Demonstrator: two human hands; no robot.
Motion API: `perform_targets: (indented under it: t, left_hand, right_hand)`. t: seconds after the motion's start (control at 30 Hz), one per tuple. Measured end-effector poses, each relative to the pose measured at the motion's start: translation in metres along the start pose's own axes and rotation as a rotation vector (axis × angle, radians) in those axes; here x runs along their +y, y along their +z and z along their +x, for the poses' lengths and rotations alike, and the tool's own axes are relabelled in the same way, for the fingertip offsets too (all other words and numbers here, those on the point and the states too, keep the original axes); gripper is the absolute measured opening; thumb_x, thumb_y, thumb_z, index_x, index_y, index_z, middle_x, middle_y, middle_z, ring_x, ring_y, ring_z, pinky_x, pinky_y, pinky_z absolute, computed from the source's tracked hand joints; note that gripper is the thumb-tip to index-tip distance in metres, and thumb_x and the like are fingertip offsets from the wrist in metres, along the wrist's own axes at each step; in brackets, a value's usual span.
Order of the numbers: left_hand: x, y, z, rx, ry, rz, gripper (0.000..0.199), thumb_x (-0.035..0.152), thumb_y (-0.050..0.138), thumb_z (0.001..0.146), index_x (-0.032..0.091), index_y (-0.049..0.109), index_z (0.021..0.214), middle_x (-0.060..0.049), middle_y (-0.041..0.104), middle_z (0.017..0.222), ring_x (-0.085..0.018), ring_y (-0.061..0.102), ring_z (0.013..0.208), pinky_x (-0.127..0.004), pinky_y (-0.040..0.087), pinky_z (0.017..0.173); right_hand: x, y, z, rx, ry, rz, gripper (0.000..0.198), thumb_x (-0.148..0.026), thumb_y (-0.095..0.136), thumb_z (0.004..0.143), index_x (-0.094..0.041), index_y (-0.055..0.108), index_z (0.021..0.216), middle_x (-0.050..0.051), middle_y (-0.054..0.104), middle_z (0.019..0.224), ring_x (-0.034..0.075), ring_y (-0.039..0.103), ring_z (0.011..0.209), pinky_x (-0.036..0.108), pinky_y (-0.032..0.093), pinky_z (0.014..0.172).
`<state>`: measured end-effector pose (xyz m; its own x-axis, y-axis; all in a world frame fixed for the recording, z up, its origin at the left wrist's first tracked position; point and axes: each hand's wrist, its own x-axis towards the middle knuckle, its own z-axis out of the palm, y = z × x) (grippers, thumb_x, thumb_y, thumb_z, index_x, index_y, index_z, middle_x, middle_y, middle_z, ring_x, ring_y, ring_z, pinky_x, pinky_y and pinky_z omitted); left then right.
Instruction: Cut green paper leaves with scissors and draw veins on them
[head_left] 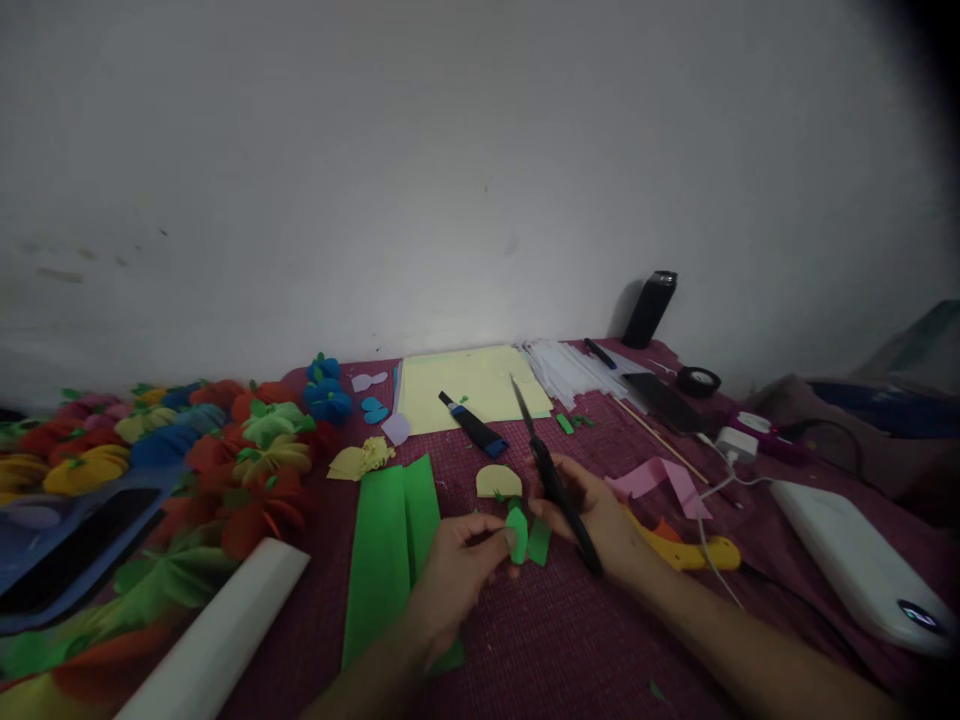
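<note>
My left hand (pixel 471 565) pinches a small bright green paper leaf (pixel 517 533) between thumb and fingers. In my right hand (pixel 581 505) is a pair of black-handled scissors (pixel 559 492), its blades pointing up and away from me. Beside the leaf, under the scissors, is a short green paper strip (pixel 538 541). Larger folded green paper sheets (pixel 382 540) lie left of my left hand, partly covered by it. Just beyond the leaf sits a pale yellow half-round paper piece (pixel 499 481).
Colourful paper flowers (pixel 259 450) crowd the left side, near a white roll (pixel 225 630). Yellow sheets (pixel 472 380) and a utility knife (pixel 474 424) lie toward the wall. At right are white strips (pixel 574 370), a yellow-handled tool (pixel 697 553), cables and a white power bank (pixel 855 560).
</note>
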<state>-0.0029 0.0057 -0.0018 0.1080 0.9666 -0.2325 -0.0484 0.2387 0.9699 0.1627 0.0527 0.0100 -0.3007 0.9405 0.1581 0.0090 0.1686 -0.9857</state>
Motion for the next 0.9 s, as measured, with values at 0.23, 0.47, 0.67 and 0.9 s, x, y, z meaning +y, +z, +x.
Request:
perform_targets:
  t: [0.23, 0.47, 0.67, 0.9]
  left_hand:
    - [0.001, -0.004, 0.001, 0.024, 0.046, -0.099, 0.029, 0.041, 0.065, 0.076, 0.015, 0.063, 0.062, -0.001, 0.056, 0.055, -0.011, 0.042, 0.052, -0.024, 0.029, 0.053]
    - [0.001, -0.003, 0.000, 0.056, 0.088, -0.009, 0.033, 0.039, 0.059, 0.080, 0.015, 0.060, 0.057, 0.000, 0.054, 0.056, -0.011, 0.040, 0.053, -0.024, 0.028, 0.052]
    - [-0.002, 0.000, 0.002, 0.033, 0.058, 0.018, 0.034, 0.044, 0.062, 0.076, 0.014, 0.064, 0.060, -0.001, 0.056, 0.051, -0.011, 0.043, 0.048, -0.024, 0.029, 0.049]
    - [0.002, -0.002, 0.001, 0.085, 0.069, -0.299, 0.046, 0.055, 0.057, 0.078, 0.010, 0.068, 0.081, -0.009, 0.067, 0.072, -0.017, 0.058, 0.064, -0.026, 0.040, 0.055]
  right_hand:
    - [0.001, 0.001, 0.001, 0.045, 0.032, 0.063, 0.042, -0.034, 0.076, 0.065, -0.021, 0.054, 0.098, -0.002, 0.058, 0.072, 0.014, 0.055, 0.065, 0.025, 0.046, 0.059]
    - [0.000, 0.007, -0.003, -0.052, 0.082, 0.113, 0.046, -0.028, 0.078, 0.062, -0.021, 0.052, 0.100, -0.004, 0.057, 0.071, 0.014, 0.055, 0.068, 0.025, 0.044, 0.059]
    - [0.005, 0.009, -0.004, -0.051, 0.155, 0.226, 0.041, -0.018, 0.078, 0.057, -0.020, 0.055, 0.090, -0.006, 0.055, 0.070, 0.009, 0.049, 0.059, 0.019, 0.039, 0.051]
    - [0.009, 0.008, -0.002, -0.022, 0.310, 0.366, 0.037, -0.021, 0.075, 0.059, -0.018, 0.058, 0.092, -0.007, 0.052, 0.063, 0.007, 0.045, 0.051, 0.018, 0.036, 0.047]
